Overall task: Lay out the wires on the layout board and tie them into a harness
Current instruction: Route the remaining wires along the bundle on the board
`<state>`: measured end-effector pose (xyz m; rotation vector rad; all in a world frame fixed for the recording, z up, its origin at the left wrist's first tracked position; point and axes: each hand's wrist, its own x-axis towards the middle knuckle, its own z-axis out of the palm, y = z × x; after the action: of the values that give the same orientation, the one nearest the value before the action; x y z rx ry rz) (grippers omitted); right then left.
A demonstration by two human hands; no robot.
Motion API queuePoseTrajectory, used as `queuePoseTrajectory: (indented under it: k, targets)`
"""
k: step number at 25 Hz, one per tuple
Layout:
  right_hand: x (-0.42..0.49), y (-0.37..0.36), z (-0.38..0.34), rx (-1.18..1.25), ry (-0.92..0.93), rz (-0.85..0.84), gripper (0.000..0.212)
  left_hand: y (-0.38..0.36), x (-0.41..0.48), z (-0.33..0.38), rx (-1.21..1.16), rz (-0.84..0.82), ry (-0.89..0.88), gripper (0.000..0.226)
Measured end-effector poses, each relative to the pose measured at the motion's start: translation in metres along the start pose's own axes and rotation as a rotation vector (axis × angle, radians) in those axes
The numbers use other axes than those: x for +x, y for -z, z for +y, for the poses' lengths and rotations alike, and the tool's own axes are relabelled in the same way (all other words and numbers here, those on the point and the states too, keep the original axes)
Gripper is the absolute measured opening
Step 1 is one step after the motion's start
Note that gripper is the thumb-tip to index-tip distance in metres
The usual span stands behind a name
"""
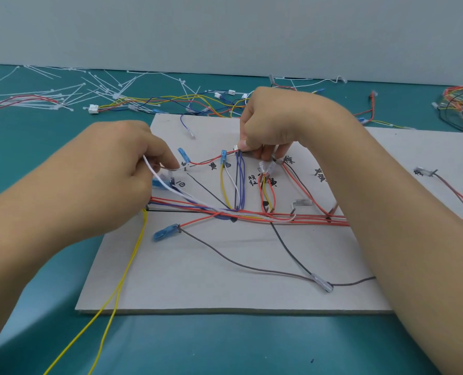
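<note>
I'm pinching a white wire in my left hand, thumb and fingers closed on it near the board's left pegs, beside a blue terminal. My right hand is closing its grip on the purple wires where they are looping up to the top of the layout board, next to a small white connector; fingertips are partly hiding the contact, so I'm judging it as a pinch on that loop.

Progress, as I'm reading it: routing is well under way, tying is not. A bundle of red wires is already running across the middle of the board, with yellow, white and red branches going up to labelled spots. What's left: a yellow wire is trailing off the front-left edge onto the tabletop, a grey-brown wire is lying loose across the lower board, and I'm seeing no tie on the trunk. Cable ties are lying scattered at the back of the tabletop, well apart from the board, beside spare wires
</note>
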<state>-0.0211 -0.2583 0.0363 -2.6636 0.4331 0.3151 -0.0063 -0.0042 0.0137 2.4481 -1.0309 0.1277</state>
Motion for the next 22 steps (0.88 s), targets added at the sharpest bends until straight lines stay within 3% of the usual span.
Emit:
queuePoseTrajectory:
  k: [9, 22]
  targets:
    - [0.001, 0.000, 0.002, 0.012, 0.003, -0.003, 0.015, -0.002, -0.001, 0.003, 0.014, 0.047, 0.032, 0.060]
    - [0.000, 0.000, 0.001, -0.002, 0.002, 0.003, 0.015, -0.012, 0.004, 0.008, 0.126, -0.101, 0.115, 0.053]
